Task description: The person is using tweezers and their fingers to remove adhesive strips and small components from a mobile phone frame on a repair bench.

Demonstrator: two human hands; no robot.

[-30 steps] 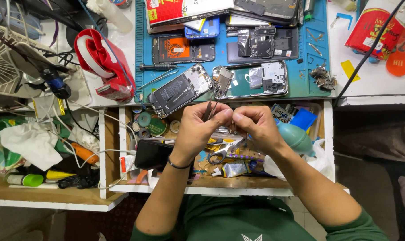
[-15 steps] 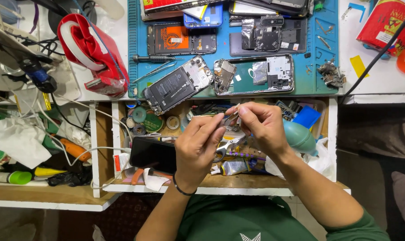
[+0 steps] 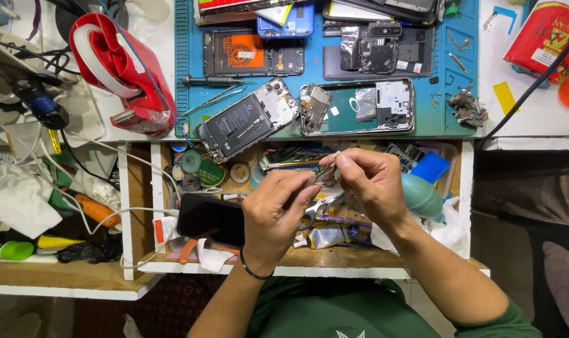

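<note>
Silvery small part (image 3: 327, 176), perhaps metal, pinched between left hand (image 3: 278, 209), right hand (image 3: 369, 184)

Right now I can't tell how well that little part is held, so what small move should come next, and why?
Probably a firmer pinch before anything else. The left hand and right hand meet on a small metal part above the open drawer, which is crowded with tools and tubes. Only fingertips hold it, so a slip would likely drop it into that clutter.
</note>
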